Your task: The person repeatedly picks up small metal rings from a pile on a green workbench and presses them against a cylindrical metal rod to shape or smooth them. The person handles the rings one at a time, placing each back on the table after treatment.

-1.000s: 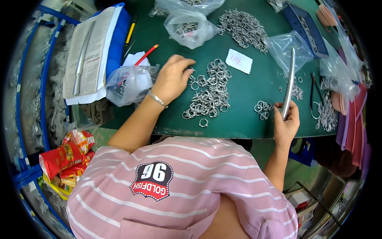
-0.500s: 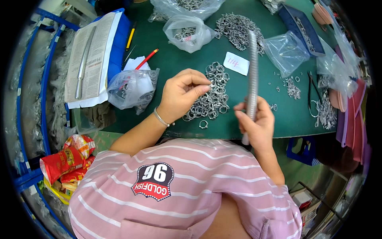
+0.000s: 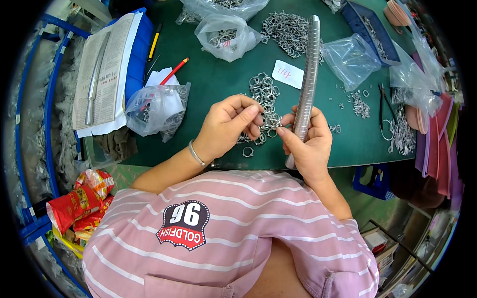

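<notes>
My right hand (image 3: 313, 149) is wrapped round a ridged metal ring mandrel (image 3: 308, 69), which stands nearly upright with its thin end away from me. The thumb and forefinger of that hand come together beside it, over the pile's edge; a small ring may be between them, but I cannot be sure. My left hand (image 3: 228, 124) is closed, thumb pressed on curled fingers, and what it holds, if anything, is hidden. Between and beyond the hands lies a pile of silver-coloured rings (image 3: 263, 92), partly covered by the fingers. One loose ring (image 3: 248, 152) sits nearer me.
A larger ring heap (image 3: 288, 32) and plastic bags (image 3: 228, 37) lie farther back, near a white paper label (image 3: 287, 74). To the left, a second mandrel (image 3: 97, 82) rests on newspaper over a blue bin (image 3: 136, 62). Pliers (image 3: 386, 104) and small metal pieces (image 3: 360, 105) are at right.
My right hand has moved left with the mandrel, bringing its fingertips close to my left hand. The left fingers have curled in. The whole view has shifted slightly.
</notes>
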### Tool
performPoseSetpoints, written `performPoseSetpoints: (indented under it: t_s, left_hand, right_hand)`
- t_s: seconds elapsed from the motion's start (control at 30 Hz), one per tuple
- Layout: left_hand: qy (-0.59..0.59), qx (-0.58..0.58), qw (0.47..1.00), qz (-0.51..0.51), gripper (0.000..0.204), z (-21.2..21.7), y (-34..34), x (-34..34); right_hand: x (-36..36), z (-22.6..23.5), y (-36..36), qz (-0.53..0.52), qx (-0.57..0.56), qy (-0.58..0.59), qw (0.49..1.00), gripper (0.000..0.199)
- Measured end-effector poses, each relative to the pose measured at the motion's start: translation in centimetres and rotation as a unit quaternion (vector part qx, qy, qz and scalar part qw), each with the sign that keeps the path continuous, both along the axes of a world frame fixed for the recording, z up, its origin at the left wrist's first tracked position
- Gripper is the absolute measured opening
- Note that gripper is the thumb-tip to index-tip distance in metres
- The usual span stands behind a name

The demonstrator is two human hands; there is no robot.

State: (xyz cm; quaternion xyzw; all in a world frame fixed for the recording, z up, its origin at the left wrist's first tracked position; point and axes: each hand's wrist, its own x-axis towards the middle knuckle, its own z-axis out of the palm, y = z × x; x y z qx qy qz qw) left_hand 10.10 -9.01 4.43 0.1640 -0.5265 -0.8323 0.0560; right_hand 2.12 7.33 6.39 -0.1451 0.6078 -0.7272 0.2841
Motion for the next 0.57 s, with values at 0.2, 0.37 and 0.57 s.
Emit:
performPoseSetpoints:
  t_s: [0.2,0.37,0.57]
  left_hand:
    - [-0.075,0.045,0.992,-0.092,0.03,0.4,-0.1,0.0]
    - [-0.092,0.084,0.987,-0.101,0.032,0.5,0.0,-0.2]
    - [-0.105,0.095,0.984,-0.106,0.034,0.6,0.1,-0.2]
  right_hand:
    - [0.2,-0.6,0.0,-0.007,0.017,0.081,0.997,0.04]
    - [0.4,-0.8,0.0,-0.001,0.014,0.141,0.99,0.04]
    - [0.6,-1.2,0.1,0.002,-0.001,0.127,0.992,0.04]
